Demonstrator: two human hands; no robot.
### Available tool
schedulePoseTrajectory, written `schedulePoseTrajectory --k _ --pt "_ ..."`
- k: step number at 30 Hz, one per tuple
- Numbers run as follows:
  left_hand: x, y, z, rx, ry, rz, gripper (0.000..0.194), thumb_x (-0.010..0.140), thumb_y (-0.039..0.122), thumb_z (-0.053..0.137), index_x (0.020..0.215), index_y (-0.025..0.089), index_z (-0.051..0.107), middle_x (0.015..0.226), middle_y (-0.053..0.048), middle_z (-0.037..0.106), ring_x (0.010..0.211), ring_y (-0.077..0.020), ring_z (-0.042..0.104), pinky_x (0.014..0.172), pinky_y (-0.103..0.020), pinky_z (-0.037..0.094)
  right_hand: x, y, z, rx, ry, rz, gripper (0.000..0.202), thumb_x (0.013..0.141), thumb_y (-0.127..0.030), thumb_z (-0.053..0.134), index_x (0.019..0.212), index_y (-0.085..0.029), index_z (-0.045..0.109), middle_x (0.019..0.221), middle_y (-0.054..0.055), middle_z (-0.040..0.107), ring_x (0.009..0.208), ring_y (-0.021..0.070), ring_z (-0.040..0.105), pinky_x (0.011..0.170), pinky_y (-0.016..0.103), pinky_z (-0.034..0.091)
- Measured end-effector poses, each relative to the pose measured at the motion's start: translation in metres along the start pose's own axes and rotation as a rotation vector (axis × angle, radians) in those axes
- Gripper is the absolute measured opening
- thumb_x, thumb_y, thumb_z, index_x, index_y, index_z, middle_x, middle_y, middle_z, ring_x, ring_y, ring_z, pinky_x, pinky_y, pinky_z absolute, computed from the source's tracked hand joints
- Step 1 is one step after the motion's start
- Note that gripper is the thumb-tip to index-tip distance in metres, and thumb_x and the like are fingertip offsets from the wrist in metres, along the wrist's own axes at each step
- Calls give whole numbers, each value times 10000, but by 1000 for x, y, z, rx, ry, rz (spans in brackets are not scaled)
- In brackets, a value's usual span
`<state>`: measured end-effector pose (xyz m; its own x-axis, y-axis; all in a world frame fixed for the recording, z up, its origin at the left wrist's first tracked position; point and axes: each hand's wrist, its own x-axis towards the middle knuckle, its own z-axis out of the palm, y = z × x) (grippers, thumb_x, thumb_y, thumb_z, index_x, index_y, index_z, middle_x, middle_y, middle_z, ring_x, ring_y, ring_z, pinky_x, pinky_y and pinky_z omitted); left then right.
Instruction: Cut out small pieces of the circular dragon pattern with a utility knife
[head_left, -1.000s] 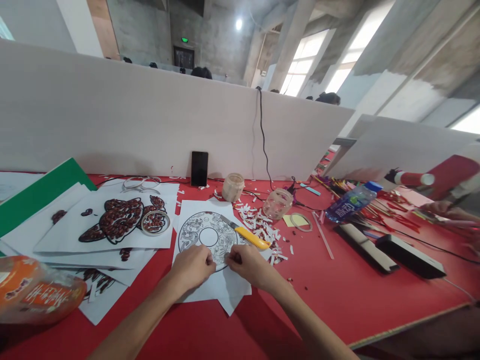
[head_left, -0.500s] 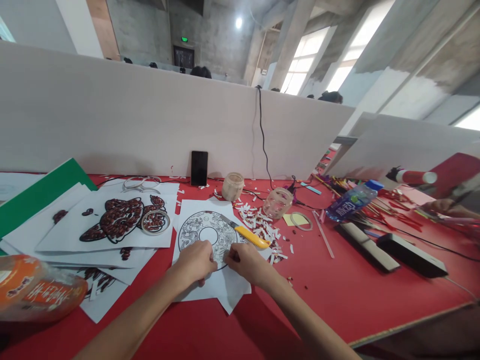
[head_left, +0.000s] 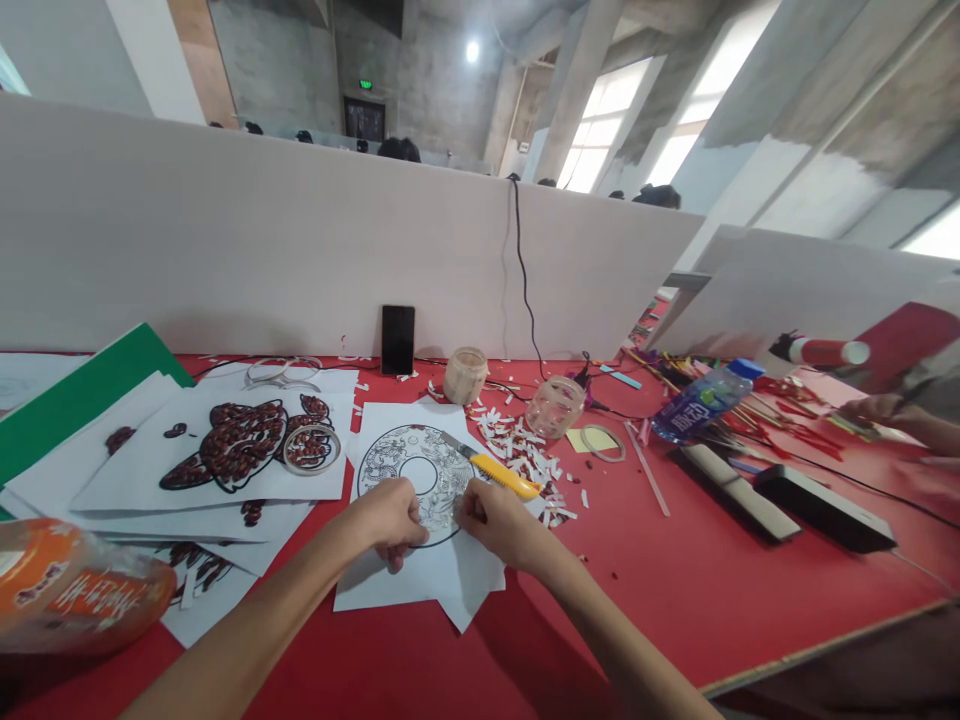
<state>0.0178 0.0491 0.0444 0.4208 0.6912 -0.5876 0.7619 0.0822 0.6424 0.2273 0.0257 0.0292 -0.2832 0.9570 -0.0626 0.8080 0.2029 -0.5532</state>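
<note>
My left hand (head_left: pixel 388 520) is closed, with its fingers curled at the lower left of a printed ring drawing on a white sheet (head_left: pixel 397 588). My right hand (head_left: pixel 495 515) is also closed, thumb and forefinger pinched at the ring's lower right. Whatever either hand pinches is too small or hidden to make out. Just beyond my right hand, a yellow utility knife (head_left: pixel 495 470) lies across the sheet's right side, its blade pointing up and left over the ring. A few brown pieces lie on the ring's top edge.
White scraps (head_left: pixel 514 450) lie beside two jars, a cloudy one (head_left: pixel 465 375) and a clear one (head_left: pixel 555 407). Sheets with brown seed-like pictures (head_left: pixel 244 445) and an orange-labelled container (head_left: pixel 82 585) are at left. A phone (head_left: pixel 397 340), blue-capped bottle (head_left: pixel 705 400) and another person's hand (head_left: pixel 874 408) are also here.
My left hand has moved slightly left, and its fingers have come down lower. The sheet's lower left corner has shifted a little left. The knife stays where it was.
</note>
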Motion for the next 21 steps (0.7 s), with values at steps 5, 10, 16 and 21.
schedulePoseTrajectory --k 5,10,16,21 --pt "-19 -5 5 76 162 118 153 762 318 667 700 190 612 645 -25 672 648 -206 690 623 -291 502 3 6 -12 -132 244 16 133 994 -254 500 1076 -195 587 963 74 680 876 220 621 773 317 458" --pt "-30 -27 24 457 546 427 456 797 529 709 1125 214 673 1270 -105 673 1189 -332 599 1027 -463 438 17 23 -17 -389 346 15 227 920 -240 613 1144 -212 635 1207 138 643 1146 333 534 955 445 406" --pt "-18 -57 40 493 540 421 821 855 667 608 1539 246 439 1636 -73 385 1482 -347 355 1204 -512 271 22 33 -27 -364 342 35 187 933 -192 523 1073 -177 646 1102 134 687 1079 302 588 918 412 432" --pt "-17 -56 42 466 545 373 835 857 682 591 1547 238 439 1646 -68 361 1495 -357 340 1206 -523 267 2 27 -44 -268 368 43 262 1010 -291 434 1184 -172 589 1071 119 694 914 235 664 799 334 497"
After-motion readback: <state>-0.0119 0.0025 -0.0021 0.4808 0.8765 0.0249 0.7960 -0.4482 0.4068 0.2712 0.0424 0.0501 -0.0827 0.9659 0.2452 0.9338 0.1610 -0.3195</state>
